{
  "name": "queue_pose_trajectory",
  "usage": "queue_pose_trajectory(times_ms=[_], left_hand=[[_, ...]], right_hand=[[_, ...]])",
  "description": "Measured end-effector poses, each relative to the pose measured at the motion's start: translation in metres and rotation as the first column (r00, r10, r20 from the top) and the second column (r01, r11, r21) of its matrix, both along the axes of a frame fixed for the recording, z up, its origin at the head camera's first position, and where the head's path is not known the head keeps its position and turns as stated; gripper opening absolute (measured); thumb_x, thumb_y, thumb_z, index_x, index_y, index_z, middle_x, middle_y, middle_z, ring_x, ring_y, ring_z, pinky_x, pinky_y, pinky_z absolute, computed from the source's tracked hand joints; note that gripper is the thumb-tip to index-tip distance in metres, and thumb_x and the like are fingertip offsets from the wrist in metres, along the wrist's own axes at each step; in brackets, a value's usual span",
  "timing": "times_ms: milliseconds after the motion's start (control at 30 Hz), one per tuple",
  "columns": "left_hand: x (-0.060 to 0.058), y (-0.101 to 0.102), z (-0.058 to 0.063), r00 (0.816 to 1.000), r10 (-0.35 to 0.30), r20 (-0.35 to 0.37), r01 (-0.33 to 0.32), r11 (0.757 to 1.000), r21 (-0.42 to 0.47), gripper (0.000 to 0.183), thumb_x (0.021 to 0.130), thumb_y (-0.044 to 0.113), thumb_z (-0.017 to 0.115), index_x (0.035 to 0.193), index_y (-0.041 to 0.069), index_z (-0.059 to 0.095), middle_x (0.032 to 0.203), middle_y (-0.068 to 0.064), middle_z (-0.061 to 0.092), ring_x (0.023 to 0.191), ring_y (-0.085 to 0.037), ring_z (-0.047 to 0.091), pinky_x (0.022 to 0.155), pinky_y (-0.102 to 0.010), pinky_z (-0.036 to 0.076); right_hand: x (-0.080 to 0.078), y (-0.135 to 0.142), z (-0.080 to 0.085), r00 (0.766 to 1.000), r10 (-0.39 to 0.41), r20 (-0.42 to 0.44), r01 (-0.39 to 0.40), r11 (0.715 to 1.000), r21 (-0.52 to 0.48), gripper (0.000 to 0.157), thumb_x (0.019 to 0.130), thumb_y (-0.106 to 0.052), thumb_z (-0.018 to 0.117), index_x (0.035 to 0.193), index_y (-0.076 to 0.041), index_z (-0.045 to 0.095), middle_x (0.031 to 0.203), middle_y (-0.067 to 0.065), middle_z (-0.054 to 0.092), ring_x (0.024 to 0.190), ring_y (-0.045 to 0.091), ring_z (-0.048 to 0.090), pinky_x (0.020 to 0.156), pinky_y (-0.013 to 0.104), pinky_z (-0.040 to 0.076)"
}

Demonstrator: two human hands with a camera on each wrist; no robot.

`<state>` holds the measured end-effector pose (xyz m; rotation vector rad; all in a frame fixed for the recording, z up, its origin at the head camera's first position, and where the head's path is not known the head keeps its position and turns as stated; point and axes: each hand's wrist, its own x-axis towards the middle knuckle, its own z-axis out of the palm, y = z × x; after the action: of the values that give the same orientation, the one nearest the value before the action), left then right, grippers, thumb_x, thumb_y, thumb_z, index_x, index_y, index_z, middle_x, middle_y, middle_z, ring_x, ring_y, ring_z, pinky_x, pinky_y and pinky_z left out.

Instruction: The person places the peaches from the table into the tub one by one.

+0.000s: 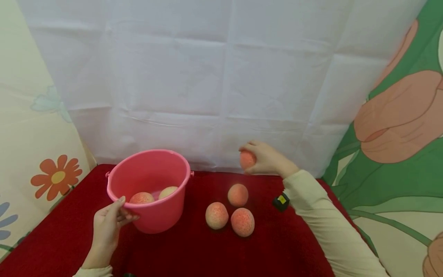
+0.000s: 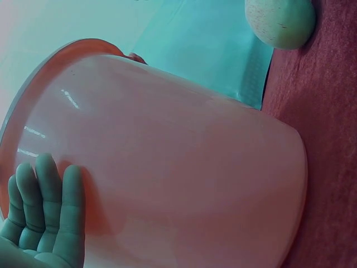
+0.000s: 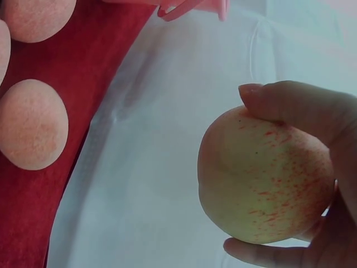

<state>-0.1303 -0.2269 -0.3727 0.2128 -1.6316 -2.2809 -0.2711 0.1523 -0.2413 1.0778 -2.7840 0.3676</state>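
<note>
My left hand (image 1: 108,229) grips the near rim of a pink bucket (image 1: 162,215), thumb over the edge and fingers along the outer wall. The bucket tilts a little toward me, and two peaches (image 1: 142,197) show inside it. In the left wrist view the fingers (image 2: 71,206) lie against the bucket's side. My right hand (image 1: 268,157) holds a peach (image 3: 262,178) up above the back of the table, thumb and fingers curled round it. Three more peaches (image 1: 217,216) sit close together on the red cloth, between the bucket and my right arm.
Red cloth (image 1: 194,254) covers the table. Behind it hangs a creased white sheet (image 1: 180,77). A small black object with a yellow mark (image 1: 281,201) lies beside my right sleeve. Flower-patterned cloths (image 1: 398,154) hang at both sides.
</note>
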Motion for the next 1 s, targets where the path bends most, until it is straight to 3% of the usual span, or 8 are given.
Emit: queue_pose_trajectory(times_ms=[400, 1000], left_hand=[[0.000, 0.001, 0.001, 1.000, 0.006, 0.005, -0.006, 1.000, -0.002, 0.041, 0.093, 0.021, 0.052, 0.055, 0.010, 0.060, 0.047, -0.002, 0.052, 0.047, -0.013, 0.060, 0.056, -0.027, 0.054], [0.001, 0.001, 0.002, 0.999, 0.016, 0.031, -0.016, 1.000, -0.013, 0.041, 0.093, 0.023, 0.052, 0.055, 0.010, 0.060, 0.047, -0.002, 0.052, 0.048, -0.013, 0.061, 0.056, -0.027, 0.054]], right_hand=[[-0.003, -0.020, 0.003, 0.996, 0.072, -0.047, -0.071, 0.997, 0.026, 0.062, 0.062, -0.027, 0.079, 0.116, -0.008, 0.058, 0.112, 0.011, 0.054, 0.095, 0.025, 0.053, 0.076, 0.039, 0.048], [-0.003, -0.042, 0.009, 0.994, 0.107, -0.030, -0.105, 0.994, 0.039, 0.062, 0.063, -0.028, 0.078, 0.118, -0.009, 0.056, 0.112, 0.010, 0.053, 0.095, 0.024, 0.053, 0.076, 0.037, 0.048]])
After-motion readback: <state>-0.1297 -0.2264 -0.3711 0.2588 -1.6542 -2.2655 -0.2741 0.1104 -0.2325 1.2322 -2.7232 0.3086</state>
